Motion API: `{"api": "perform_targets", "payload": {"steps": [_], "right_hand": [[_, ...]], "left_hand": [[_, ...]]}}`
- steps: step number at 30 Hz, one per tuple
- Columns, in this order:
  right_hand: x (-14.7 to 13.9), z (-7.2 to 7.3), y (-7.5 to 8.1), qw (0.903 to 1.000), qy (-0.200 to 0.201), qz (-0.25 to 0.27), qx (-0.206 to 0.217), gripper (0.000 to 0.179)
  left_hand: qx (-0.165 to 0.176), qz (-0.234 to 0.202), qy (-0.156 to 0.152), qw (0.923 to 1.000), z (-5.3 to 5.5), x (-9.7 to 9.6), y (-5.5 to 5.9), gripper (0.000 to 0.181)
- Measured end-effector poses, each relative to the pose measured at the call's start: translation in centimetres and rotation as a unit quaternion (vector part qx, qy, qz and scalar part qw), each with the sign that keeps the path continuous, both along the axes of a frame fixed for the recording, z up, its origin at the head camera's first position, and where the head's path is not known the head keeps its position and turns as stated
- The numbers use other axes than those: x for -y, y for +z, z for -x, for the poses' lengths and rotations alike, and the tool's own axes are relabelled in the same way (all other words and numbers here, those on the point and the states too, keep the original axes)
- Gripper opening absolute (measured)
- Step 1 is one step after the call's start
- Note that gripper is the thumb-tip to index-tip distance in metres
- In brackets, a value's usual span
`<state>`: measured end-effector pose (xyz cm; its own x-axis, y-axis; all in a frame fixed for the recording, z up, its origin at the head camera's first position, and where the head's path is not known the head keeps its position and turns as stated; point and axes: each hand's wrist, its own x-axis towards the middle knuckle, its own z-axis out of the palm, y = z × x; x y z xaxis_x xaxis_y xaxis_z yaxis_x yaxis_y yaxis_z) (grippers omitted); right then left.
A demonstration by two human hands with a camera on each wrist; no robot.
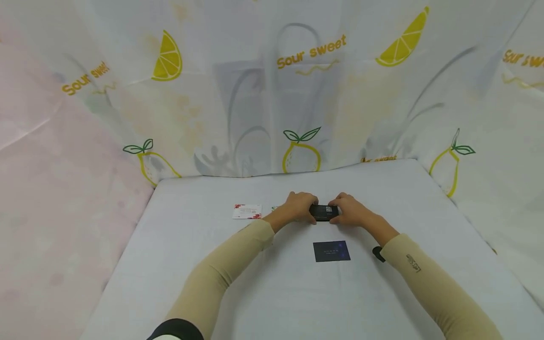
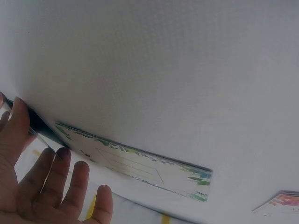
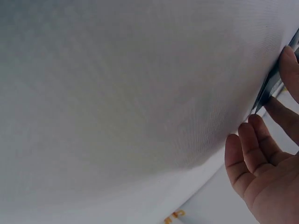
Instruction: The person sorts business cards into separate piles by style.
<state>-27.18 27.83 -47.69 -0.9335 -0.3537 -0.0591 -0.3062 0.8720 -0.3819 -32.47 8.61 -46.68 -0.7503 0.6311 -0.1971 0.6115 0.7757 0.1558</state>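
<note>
Both hands meet at a black card (image 1: pixel 323 213) with a small printed square code, toward the far side of the white table. My left hand (image 1: pixel 301 206) pinches its left edge between thumb and fingers. On the opposite edge, my right hand (image 1: pixel 349 211) holds it the same way. In the right wrist view the thumb (image 3: pixel 290 72) and index finger lie at the dark card's edge, the other fingers spread loosely. A white card with green leaf borders (image 2: pixel 140 161) lies beside the left hand, mostly hidden behind it in the head view.
A white card with red flowers (image 1: pixel 247 211) lies farther left. Nearer the person is a dark blue card (image 1: pixel 331 251) with small print. The white-covered table (image 1: pixel 272 302) ends at a hanging cloth (image 1: pixel 238 118) printed with lemons.
</note>
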Motion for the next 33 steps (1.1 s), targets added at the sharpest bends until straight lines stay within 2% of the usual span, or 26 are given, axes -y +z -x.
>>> {"api": "perform_targets", "payload": {"steps": [4, 11, 22, 33], "right_hand": [[0.0, 0.3, -0.3, 1.0000, -0.001, 0.001, -0.001, 0.053], [0.3, 0.2, -0.3, 0.9998, -0.005, 0.015, 0.008, 0.052], [0.3, -0.3, 0.2, 0.9997, -0.014, 0.015, 0.015, 0.054], [0.0, -0.1, -0.3, 0.9997, -0.015, 0.018, 0.008, 0.050]], "left_hand": [[0.013, -0.007, 0.007, 0.9999, 0.2, 0.0, -0.2, 0.056], [0.016, 0.018, -0.001, 0.9997, 0.2, 0.0, 0.0, 0.056], [-0.015, 0.043, -0.039, 0.9982, -0.7, -0.2, -0.1, 0.049], [0.008, 0.016, -0.016, 0.9997, -0.2, 0.3, 0.1, 0.055]]}}
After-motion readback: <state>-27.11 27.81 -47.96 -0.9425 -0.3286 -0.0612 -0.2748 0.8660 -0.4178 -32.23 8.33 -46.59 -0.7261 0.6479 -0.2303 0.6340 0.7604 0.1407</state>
